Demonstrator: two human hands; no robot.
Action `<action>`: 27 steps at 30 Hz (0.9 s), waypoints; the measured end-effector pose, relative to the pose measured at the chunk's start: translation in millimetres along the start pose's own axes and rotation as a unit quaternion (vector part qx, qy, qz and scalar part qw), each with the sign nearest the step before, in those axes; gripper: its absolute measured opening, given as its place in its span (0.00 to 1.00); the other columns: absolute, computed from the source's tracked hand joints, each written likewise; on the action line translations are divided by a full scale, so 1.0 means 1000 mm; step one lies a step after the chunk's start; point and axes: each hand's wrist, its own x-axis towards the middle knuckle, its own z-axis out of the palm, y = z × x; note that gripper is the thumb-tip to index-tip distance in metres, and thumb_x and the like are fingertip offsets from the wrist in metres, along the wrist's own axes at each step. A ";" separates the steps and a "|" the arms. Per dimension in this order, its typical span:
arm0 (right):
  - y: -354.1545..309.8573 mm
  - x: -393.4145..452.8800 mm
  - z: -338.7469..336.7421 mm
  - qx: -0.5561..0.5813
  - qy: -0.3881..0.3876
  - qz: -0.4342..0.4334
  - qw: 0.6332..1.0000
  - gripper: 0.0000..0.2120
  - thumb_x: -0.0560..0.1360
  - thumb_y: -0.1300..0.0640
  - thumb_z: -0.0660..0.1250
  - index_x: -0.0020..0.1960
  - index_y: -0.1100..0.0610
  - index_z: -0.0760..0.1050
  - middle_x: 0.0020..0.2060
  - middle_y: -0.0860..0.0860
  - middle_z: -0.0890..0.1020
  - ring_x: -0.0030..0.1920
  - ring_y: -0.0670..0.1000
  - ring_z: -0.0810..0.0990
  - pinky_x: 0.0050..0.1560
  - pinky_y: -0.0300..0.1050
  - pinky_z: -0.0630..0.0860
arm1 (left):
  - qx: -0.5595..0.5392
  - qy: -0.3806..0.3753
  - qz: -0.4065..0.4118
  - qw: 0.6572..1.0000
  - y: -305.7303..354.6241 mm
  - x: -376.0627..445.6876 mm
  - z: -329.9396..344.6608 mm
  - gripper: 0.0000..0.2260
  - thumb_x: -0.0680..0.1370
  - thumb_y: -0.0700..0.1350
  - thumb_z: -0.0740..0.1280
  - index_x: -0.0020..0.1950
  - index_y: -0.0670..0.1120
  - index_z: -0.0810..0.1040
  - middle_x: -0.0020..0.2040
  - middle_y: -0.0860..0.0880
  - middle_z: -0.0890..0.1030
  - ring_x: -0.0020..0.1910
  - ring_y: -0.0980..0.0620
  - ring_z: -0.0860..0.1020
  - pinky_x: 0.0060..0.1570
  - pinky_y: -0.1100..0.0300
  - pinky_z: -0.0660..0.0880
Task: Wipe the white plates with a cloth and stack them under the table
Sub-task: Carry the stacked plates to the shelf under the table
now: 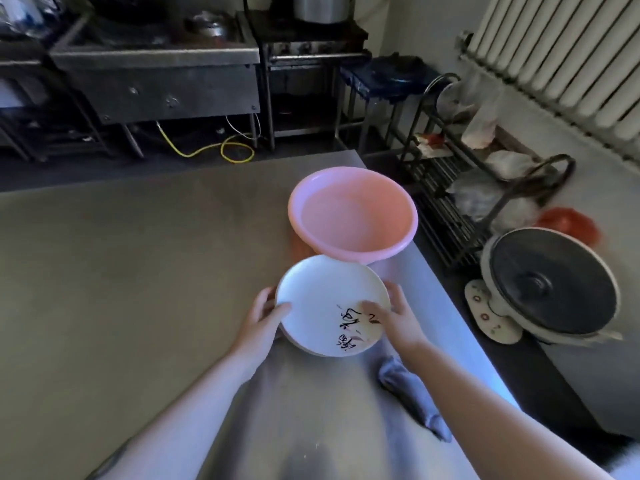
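A small stack of white plates (322, 299) sits on the steel table (138, 271), the top one bearing dark brush writing near its lower right. My left hand (266, 315) grips the stack's left rim, thumb over the edge. At the right rim my right hand (394, 315) holds it too, thumb lying on the top plate over the writing. A grey cloth (408, 396) lies crumpled on the table under my right forearm, touched by neither hand.
A pink plastic basin (353, 216) stands just behind the plates. The table's right edge runs close to my right arm. Beyond it on the floor are a tilted electric fan (550, 285) and a black wire rack (460, 188) with bags. Steel kitchen units line the back.
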 end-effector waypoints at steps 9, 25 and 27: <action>0.001 -0.014 0.011 0.104 -0.024 0.003 0.994 0.24 0.70 0.58 0.70 0.62 0.44 0.66 0.49 0.48 0.79 0.44 0.44 0.81 0.39 0.37 0.76 | -0.023 0.020 -0.016 0.999 0.000 -0.008 0.005 0.23 0.66 0.54 0.65 0.62 0.56 0.73 0.55 0.54 0.80 0.57 0.50 0.77 0.64 0.47 0.72; 0.010 -0.050 0.039 0.150 -0.119 0.068 0.979 0.28 0.60 0.58 0.72 0.58 0.46 0.69 0.50 0.58 0.81 0.43 0.57 0.84 0.37 0.50 0.79 | -0.129 0.042 -0.006 0.991 -0.041 -0.072 -0.029 0.25 0.61 0.53 0.69 0.58 0.60 0.75 0.55 0.58 0.81 0.57 0.53 0.79 0.49 0.53 0.75; 0.010 -0.051 0.040 0.158 -0.117 0.070 0.978 0.28 0.60 0.59 0.71 0.58 0.47 0.70 0.50 0.58 0.81 0.42 0.56 0.84 0.35 0.49 0.79 | -0.147 0.051 -0.009 0.988 -0.042 -0.072 -0.025 0.23 0.64 0.50 0.68 0.59 0.60 0.75 0.57 0.58 0.80 0.59 0.52 0.78 0.50 0.52 0.75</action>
